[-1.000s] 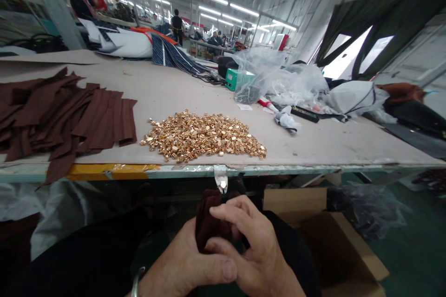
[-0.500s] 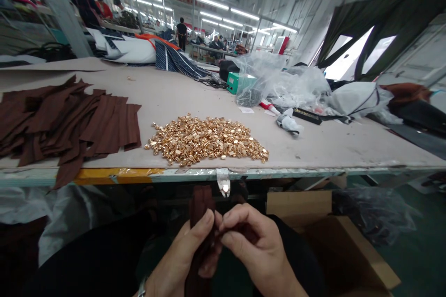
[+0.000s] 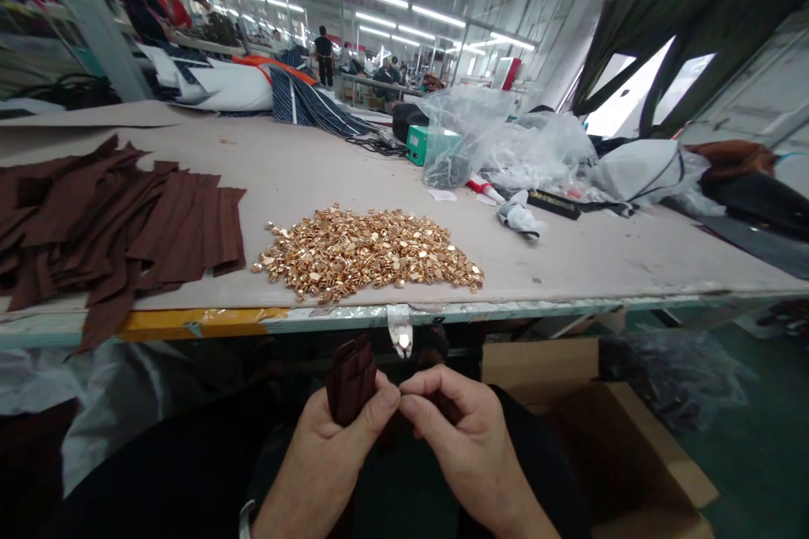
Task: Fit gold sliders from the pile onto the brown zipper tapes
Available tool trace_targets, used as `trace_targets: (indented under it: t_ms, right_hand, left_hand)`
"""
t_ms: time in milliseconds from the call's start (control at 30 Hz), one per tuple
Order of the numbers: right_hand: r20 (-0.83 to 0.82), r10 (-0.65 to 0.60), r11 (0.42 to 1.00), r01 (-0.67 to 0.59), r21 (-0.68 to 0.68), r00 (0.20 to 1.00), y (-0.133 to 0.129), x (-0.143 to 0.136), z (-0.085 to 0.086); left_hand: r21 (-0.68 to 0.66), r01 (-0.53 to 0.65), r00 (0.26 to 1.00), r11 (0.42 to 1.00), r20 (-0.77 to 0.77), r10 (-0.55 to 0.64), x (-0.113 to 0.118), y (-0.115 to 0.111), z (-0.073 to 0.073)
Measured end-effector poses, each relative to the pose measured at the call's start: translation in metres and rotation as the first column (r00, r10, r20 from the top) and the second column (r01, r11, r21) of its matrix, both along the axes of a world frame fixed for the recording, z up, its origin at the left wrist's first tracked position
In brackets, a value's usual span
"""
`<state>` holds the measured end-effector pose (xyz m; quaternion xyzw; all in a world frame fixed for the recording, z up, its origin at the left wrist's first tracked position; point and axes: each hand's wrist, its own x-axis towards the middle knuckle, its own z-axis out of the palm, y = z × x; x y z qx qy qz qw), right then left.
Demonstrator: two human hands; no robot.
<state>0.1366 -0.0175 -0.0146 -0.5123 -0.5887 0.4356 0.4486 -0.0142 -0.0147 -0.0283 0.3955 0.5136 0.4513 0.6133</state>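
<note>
My left hand point(image 3: 332, 450) is closed round a folded brown fabric strip point(image 3: 351, 379), which sticks up between thumb and fingers below the table edge. Thumb and fingertips of my right hand point(image 3: 464, 434) are pinched together and meet my left thumb tip. What lies in that pinch is too small and hidden to make out. Just beyond both hands, a metal tab point(image 3: 399, 328) with a shiny gold piece at its tip juts from the table edge. A heap of small gold metal fittings point(image 3: 372, 257) lies on the table in front.
Brown fabric strips point(image 3: 132, 227) are piled at the left, some overhanging the edge of the table point(image 3: 569, 269). Clear plastic bags point(image 3: 531, 152), a green box point(image 3: 425, 145) and a grey cloth point(image 3: 519, 217) lie toward the right. An open cardboard box point(image 3: 540, 362) stands below right. People work far behind.
My left hand has turned, tilting the brown strip's upper end left and lower. My right hand stays pinched, its fingertips now against my left thumb tip. The view has shifted slightly.
</note>
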Motion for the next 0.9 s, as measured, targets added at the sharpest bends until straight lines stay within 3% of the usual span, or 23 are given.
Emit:
trace_targets:
  t_ms: [67,133,233,400,600,733,800,900]
  right_hand:
    - [0.084,0.009,0.98,-0.026,0.197,0.996,0.0,0.0,0.0]
    - [0.111,0.038,0.923,-0.078,0.376,0.993,0.0,0.0,-0.002]
    - [0.095,0.046,0.888,-0.085,0.452,0.994,0.0,0.0,-0.006]
    - [-0.049,-0.055,0.978,0.063,0.196,0.997,-0.001,-0.002,-0.012]
    - [-0.222,-0.022,1.0,0.024,0.004,0.975,0.002,-0.006,-0.009]
    - [-0.607,-0.041,0.954,-0.15,-0.26,0.794,0.005,-0.006,-0.006]
    - [-0.683,-0.105,0.925,-0.181,-0.334,0.723,0.008,-0.005,-0.004]
    - [-0.691,-0.199,0.904,-0.143,-0.403,0.695,0.013,-0.007,-0.003]
  left_hand:
    - [-0.059,0.013,0.997,0.998,0.077,-0.009,0.002,0.0,0.0]
    - [-0.119,0.013,0.98,0.993,0.197,0.01,0.004,0.001,0.001]
    - [-0.213,0.005,0.964,0.977,0.262,0.052,0.008,0.002,0.006]
    - [-0.208,0.047,0.965,0.977,0.263,0.01,0.01,0.0,0.011]
    - [-0.263,0.023,0.961,0.964,0.273,0.052,0.006,0.001,0.008]
    - [-0.284,0.095,0.922,0.954,0.387,0.024,0.003,0.003,0.012]
    - [-0.29,0.124,0.919,0.949,0.394,0.0,0.001,0.006,0.015]
    - [-0.245,0.118,0.945,0.962,0.325,-0.033,0.0,0.014,0.019]
